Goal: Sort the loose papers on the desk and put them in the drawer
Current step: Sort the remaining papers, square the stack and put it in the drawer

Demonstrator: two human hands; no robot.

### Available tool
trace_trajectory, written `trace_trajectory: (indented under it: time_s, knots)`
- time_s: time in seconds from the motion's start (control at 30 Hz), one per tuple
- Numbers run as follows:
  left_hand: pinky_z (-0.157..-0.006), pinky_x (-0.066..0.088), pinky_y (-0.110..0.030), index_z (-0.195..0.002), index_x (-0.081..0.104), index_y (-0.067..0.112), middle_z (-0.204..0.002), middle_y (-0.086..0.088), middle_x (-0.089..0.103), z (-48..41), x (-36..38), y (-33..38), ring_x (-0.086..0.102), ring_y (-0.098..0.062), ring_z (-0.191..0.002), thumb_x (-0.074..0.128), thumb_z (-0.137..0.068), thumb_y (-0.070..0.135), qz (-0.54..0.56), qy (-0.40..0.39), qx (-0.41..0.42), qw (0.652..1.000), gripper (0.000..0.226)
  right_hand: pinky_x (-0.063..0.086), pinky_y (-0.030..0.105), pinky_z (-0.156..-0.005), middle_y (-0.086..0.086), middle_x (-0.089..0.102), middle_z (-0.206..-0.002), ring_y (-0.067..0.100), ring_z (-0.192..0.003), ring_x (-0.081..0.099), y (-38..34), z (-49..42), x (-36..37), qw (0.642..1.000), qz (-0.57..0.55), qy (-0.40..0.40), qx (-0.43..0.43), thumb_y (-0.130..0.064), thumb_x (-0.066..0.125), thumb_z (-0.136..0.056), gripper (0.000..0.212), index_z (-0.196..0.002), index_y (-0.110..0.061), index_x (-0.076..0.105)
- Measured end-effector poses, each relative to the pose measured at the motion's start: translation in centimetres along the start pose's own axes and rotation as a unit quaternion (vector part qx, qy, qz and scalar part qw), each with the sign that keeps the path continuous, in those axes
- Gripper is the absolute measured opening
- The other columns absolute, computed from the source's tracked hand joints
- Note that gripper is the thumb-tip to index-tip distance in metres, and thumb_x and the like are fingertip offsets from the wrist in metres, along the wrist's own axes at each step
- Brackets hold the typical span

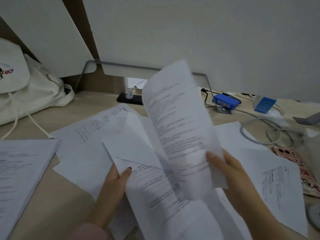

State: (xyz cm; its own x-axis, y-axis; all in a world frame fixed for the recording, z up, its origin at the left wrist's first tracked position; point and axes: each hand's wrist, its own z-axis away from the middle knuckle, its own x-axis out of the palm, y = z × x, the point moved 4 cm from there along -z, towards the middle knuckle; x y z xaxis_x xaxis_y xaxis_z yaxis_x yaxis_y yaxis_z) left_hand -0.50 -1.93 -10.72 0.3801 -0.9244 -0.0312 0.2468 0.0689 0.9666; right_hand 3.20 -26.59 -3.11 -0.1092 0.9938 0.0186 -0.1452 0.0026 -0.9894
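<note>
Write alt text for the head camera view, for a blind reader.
A person's right hand holds a printed sheet raised over a desk while the left hand grips other pages. More loose papers lie spread beneath, with a canvas bag at the left and a phone and cables at the right.

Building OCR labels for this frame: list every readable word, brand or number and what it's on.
"LUCY": on the white cap, left edge; marks beside it cut off.
Print on the raised sheet, the lower sheet and the desk papers: too blurred.
Labels on the blue box and blue card: too small.
</note>
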Motion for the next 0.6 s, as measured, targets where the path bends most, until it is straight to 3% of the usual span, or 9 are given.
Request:
trace_trajectory:
  time_s: [0.07,0.1,0.23,0.33,0.47,0.53,0.6]
  knots:
    - [-0.088,0.038,-0.032,-0.116,0.044,0.024,-0.105,0.005,0.056,-0.1,-0.9,0.1,0.05,-0.02,-0.105,0.047,-0.093,0.01,-0.038,0.022,0.031,0.999,0.027,0.059,0.035,-0.071,0.005,0.075,-0.098,0.023,-0.088,0.071,-0.5,-0.1,-0.8,0.989,-0.138,-0.021,0.042,-0.021,0.055,-0.08,0.029,-0.105,-0.014,0.067]
    - [-0.088,0.036,-0.03,-0.119,0.043,0.023,-0.105,0.007,0.054,-0.1,-1.2,0.2,0.048,-0.018,-0.105,0.047,-0.093,0.009,-0.052,0.031,0.042,0.997,0.03,0.059,0.036,-0.073,0.006,0.074,-0.102,0.025,-0.093,0.07,-0.5,-0.3,-1.2,0.986,-0.155,-0.023,0.052,-0.022,0.054,-0.081,0.032,-0.11,-0.013,0.065]
    - [-0.095,0.032,-0.028,-0.138,0.034,0.018,-0.122,0.005,0.047,-0.1,-2.2,0.0,0.045,-0.014,-0.112,0.044,-0.094,0.006,-0.068,0.054,0.063,0.994,0.047,0.051,0.033,-0.069,0.007,0.073,-0.101,0.026,-0.089,0.069,1.7,-1.3,-2.8,0.995,-0.01,0.067,0.079,-0.017,0.051,-0.091,0.028,-0.116,-0.011,0.063]
    - [-0.104,0.033,-0.034,-0.143,0.025,0.026,-0.131,0.007,0.043,-0.2,-2.7,-0.2,0.043,-0.017,-0.122,0.044,-0.094,0.006,-0.064,0.059,0.072,0.994,0.057,0.045,0.034,-0.077,0.011,0.067,-0.11,0.028,-0.097,0.062,3.4,-1.7,-3.5,0.985,0.08,0.121,0.093,-0.01,0.049,-0.094,0.029,-0.119,-0.005,0.06]
    - [-0.104,0.036,-0.04,-0.144,0.019,0.031,-0.131,0.004,0.039,-0.7,-3.2,-0.1,0.043,-0.017,-0.118,0.053,-0.089,0.004,-0.027,0.071,0.058,0.995,0.07,0.04,0.033,-0.075,0.008,0.062,-0.099,0.019,-0.083,0.056,4.1,-1.8,-4.1,0.972,0.15,0.159,0.086,-0.01,0.044,-0.095,0.016,-0.101,-0.014,0.058]
    - [-0.108,0.031,-0.043,-0.143,0.025,0.026,-0.143,0.0,0.029,-1.2,-3.6,0.1,0.036,-0.02,-0.129,0.061,-0.085,0.008,-0.1,0.106,0.091,0.985,0.071,0.038,0.032,-0.071,-0.002,0.058,-0.086,0.009,-0.074,0.051,4.2,-2.0,-4.6,0.969,0.159,0.171,0.08,-0.009,0.043,-0.095,0.014,-0.097,-0.016,0.055]
    - [-0.113,0.021,-0.042,-0.142,0.028,0.02,-0.153,-0.002,0.009,-1.6,-3.8,0.9,0.013,-0.021,-0.141,0.067,-0.081,0.021,-0.239,0.127,0.145,0.952,0.073,0.038,0.031,-0.07,-0.002,0.059,-0.086,0.01,-0.074,0.051,4.4,-2.1,-4.9,0.968,0.168,0.167,0.079,-0.008,0.043,-0.094,0.015,-0.098,-0.017,0.055]
